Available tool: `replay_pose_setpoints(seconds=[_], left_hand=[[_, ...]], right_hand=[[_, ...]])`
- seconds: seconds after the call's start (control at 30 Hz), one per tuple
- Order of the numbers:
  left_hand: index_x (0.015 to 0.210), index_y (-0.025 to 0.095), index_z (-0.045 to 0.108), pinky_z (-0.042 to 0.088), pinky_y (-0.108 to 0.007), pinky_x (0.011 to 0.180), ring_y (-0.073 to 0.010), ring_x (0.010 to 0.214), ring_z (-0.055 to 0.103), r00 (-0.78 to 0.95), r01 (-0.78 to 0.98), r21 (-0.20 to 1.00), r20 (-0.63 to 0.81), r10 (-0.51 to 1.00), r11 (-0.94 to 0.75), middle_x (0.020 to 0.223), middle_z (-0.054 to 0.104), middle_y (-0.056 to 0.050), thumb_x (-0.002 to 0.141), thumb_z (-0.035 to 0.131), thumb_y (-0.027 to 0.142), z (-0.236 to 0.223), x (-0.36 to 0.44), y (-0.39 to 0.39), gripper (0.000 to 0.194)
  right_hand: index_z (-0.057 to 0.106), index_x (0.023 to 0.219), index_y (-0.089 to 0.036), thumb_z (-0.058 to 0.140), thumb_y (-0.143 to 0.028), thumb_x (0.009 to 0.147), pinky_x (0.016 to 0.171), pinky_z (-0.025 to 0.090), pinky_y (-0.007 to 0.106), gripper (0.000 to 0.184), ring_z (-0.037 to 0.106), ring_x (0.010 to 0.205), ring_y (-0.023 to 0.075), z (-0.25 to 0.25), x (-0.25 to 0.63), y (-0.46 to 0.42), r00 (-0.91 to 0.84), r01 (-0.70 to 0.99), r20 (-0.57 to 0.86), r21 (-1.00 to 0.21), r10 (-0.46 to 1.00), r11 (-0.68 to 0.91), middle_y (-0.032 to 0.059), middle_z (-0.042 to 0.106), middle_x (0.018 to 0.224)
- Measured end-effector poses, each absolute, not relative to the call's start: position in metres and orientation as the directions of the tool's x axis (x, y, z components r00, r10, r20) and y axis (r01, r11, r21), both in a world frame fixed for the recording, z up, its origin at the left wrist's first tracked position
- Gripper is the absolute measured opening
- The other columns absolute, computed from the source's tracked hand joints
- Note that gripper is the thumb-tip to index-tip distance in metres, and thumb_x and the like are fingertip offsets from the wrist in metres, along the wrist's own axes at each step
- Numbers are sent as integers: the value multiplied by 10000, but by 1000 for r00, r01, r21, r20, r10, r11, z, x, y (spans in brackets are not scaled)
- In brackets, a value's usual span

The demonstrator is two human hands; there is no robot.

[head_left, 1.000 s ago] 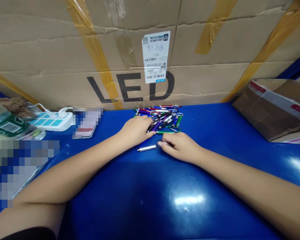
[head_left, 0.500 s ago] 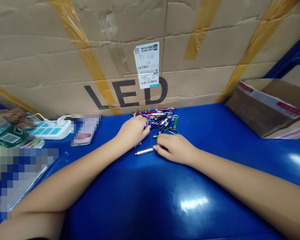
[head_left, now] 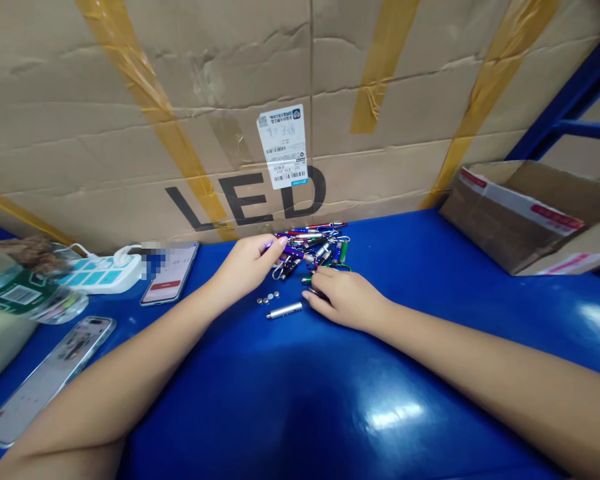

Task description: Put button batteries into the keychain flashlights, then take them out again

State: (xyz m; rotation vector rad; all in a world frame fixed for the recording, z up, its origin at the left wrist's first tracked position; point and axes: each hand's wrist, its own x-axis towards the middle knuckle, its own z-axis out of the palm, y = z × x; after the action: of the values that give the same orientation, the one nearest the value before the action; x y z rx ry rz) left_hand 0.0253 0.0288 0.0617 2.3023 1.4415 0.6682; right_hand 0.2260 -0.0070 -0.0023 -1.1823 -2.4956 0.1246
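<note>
My left hand (head_left: 250, 263) is closed on a purple keychain flashlight (head_left: 295, 253), pinched between thumb and fingers, its far end pointing right toward my other hand. My right hand (head_left: 347, 297) rests on the table with its fingers curled in; what they hold, if anything, is hidden. Just left of its fingertips lies a silver flashlight tube (head_left: 285, 311). Several button cells (head_left: 271, 297) lie in a short row behind that tube. Beyond both hands spreads a pile of coloured keychain flashlights (head_left: 325, 248) with small carabiner clips.
A large cardboard box (head_left: 205, 133) marked LED stands along the back of the blue table (head_left: 280, 400). An open carton (head_left: 510, 227) sits at the right. On the left are a white power strip (head_left: 115, 273), two phones (head_left: 173, 277) and a plastic bottle (head_left: 25, 290).
My left hand has drawn back a little to the left from the pile, and the purple flashlight now shows in it. The button cells have come into view. My right hand stays nearly in place.
</note>
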Motion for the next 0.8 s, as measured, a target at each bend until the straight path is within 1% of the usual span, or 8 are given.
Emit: replay_pose_setpoints(seconds=[0.17,0.3,0.37,0.43,0.47,0.53,0.63,0.8], left_hand=[[648,166,519,342,-235,591,-116,608,487,470,705,502,198,860,-501,619,540,24,943,386,428,63,31,19,416],[701,165,559,355,-221,573,-110,600,498,575,653,582,36,817,-485,625,563,28,918,434,438,61,33,16,371],[722,163,573,362,-216,562,-105,589,497,626,637,611,-56,778,-469,635,576,26,907,451,440,59,33,16,355],[733,159,586,385,-216,580,-108,611,518,666,624,626,-114,738,-467,669,598,15,904,447,429,58,33,15,349],[741,157,591,398,-218,594,-112,629,531,677,621,633,-134,724,-463,687,607,9,902,446,419,58,33,15,340],[764,158,591,416,-221,608,-117,645,545,675,622,650,-162,720,-436,707,618,2,901,439,418,57,34,14,331],[791,159,579,415,-223,600,-117,637,540,678,627,650,-182,712,-430,726,625,-5,911,418,437,54,36,13,343],[744,152,555,384,-235,615,-120,642,525,773,565,568,-110,625,-599,707,608,-11,933,396,388,50,38,16,341]], right_hand=[[449,710,-199,441,-299,939,627,396,281,250,504,668,148,-7,231,-2,-460,653,404,-450,791,609,21,532,728],[402,694,-213,435,-265,940,650,418,283,254,510,724,154,-7,233,1,-380,555,528,-526,759,644,25,511,767],[416,695,-210,447,-265,933,694,441,308,246,533,816,174,-7,233,0,-348,529,586,-522,732,669,63,531,887],[445,716,-205,455,-255,929,782,455,346,219,542,940,198,-6,233,-1,-347,499,634,-499,691,708,99,530,1028],[452,724,-206,459,-245,927,813,455,360,207,541,969,202,-6,232,-1,-355,474,657,-486,665,734,102,529,1051],[450,723,-211,463,-229,924,807,459,361,202,548,928,192,-6,232,-2,-374,423,691,-466,619,777,81,542,977],[433,709,-217,478,-222,919,731,461,331,215,539,828,173,-6,230,-4,-377,394,713,-453,591,799,50,534,863],[446,716,-212,503,-192,917,712,452,292,210,548,803,151,-6,226,-7,-328,383,708,-506,626,773,36,550,819]])
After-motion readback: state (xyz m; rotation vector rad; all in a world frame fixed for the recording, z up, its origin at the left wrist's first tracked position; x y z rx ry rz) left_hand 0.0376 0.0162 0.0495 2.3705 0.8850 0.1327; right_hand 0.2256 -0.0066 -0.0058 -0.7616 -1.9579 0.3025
